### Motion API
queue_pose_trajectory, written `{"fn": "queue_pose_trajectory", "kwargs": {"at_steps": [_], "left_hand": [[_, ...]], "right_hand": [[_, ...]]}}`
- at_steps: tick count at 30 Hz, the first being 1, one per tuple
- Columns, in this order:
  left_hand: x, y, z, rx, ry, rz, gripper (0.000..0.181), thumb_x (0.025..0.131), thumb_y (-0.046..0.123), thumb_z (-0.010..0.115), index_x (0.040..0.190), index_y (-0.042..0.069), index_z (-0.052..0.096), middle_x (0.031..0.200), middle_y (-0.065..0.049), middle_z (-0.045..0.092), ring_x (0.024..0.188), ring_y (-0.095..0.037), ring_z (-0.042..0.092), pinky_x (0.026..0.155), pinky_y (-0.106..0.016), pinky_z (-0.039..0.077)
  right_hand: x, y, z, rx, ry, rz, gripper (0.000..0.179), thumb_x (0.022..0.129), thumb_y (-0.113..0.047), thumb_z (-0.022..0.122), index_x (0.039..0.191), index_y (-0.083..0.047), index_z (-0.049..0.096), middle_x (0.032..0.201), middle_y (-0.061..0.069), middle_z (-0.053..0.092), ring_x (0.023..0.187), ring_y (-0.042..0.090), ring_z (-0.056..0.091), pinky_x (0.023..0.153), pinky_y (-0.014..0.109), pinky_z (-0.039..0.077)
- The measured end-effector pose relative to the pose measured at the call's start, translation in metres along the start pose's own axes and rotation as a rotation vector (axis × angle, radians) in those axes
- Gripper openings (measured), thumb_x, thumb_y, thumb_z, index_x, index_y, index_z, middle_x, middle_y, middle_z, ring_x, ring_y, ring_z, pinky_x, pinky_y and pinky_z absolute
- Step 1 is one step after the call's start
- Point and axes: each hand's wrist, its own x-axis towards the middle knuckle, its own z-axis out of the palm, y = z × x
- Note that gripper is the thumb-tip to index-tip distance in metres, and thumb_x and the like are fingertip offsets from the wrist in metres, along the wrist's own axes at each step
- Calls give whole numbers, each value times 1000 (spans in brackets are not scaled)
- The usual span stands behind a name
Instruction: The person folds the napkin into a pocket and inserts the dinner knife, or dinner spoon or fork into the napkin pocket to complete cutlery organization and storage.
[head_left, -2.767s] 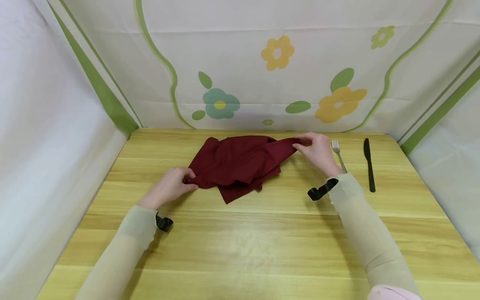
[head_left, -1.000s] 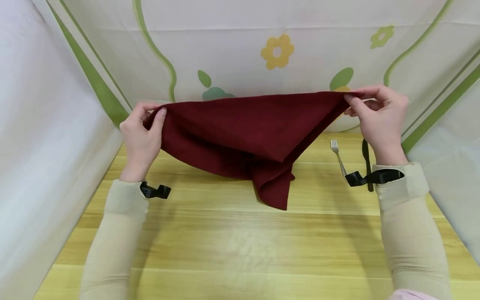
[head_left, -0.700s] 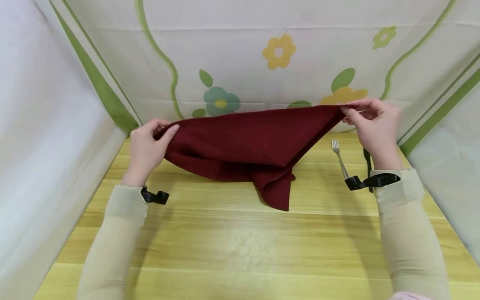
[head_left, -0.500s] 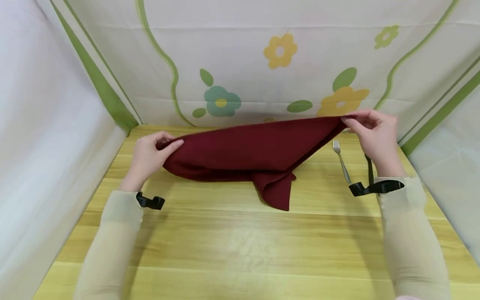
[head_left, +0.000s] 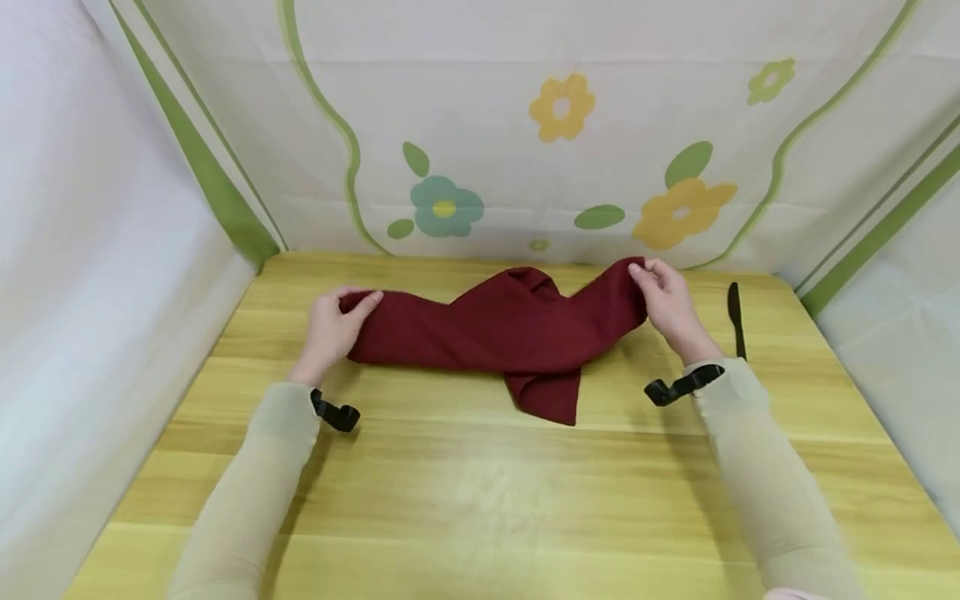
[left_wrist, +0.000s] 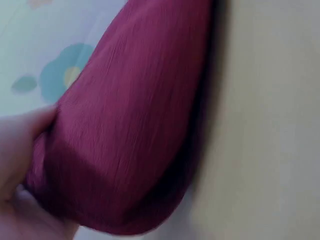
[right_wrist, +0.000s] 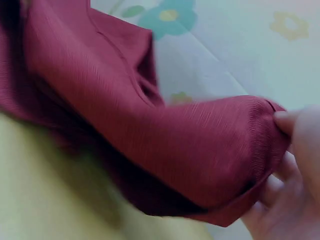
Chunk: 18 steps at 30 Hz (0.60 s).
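A dark red cloth napkin stretches sideways near the back of the table, its long band folded and a loose corner hanging out toward me below the middle. My left hand pinches its left end between thumb and fingers. At the other end, my right hand pinches the upper right corner, which is raised off the wood. Both wrist views show the napkin sagging in a soft fold from the fingertips, with its underside in shadow.
A black knife lies at the right, its handle partly covered by my right sleeve. The wooden table ends at a white flowered backdrop, with white fabric walls on both sides.
From bunched, the napkin was lifted and spread wide between both hands, then lowered to the table. My hands have since come closer together. The fork is now hidden behind my right arm.
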Motion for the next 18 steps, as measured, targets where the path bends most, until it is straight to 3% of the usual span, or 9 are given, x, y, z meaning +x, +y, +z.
{"fn": "queue_pose_trajectory", "kwargs": {"at_steps": [3, 5, 8, 12, 18], "left_hand": [[16, 3, -3, -110, 162, -124, 60, 95, 50, 70, 126, -1, 69, 124, -18, 67, 112, -25, 62, 96, -34, 49], [28, 6, -5, -137, 219, -162, 66, 94, 52, 70, 130, -3, 66, 130, -20, 64, 115, -25, 61, 98, -34, 49], [45, 7, -1, -102, 230, -173, 67, 94, 52, 69, 133, -2, 63, 136, -19, 60, 119, -25, 59, 99, -37, 48], [58, -5, 10, -53, 223, -160, 59, 96, 45, 69, 130, -4, 64, 130, -20, 62, 116, -28, 59, 98, -40, 48], [47, -17, 19, -18, 149, -163, 57, 98, 35, 70, 141, 2, 55, 132, -20, 61, 121, -33, 57, 100, -43, 48]], "right_hand": [[15, 3, 0, 108, 147, 85, 29, 103, -37, 61, 100, -8, 62, 74, -8, 59, 62, 4, 52, 55, 19, 44], [24, 4, 0, 121, 198, 147, 32, 102, -40, 62, 103, -8, 64, 76, -9, 61, 62, 3, 53, 55, 18, 45], [33, 9, 6, 27, 203, 200, 36, 102, -42, 60, 112, -8, 65, 87, -9, 64, 73, 3, 58, 64, 18, 48], [40, 16, 17, -6, 215, 212, 39, 101, -34, 66, 124, -3, 65, 102, -2, 69, 90, 6, 62, 77, 20, 49], [32, 15, 20, -70, 214, 121, 49, 92, -20, 78, 132, 2, 59, 127, 15, 63, 108, 16, 60, 90, 24, 49]]}}
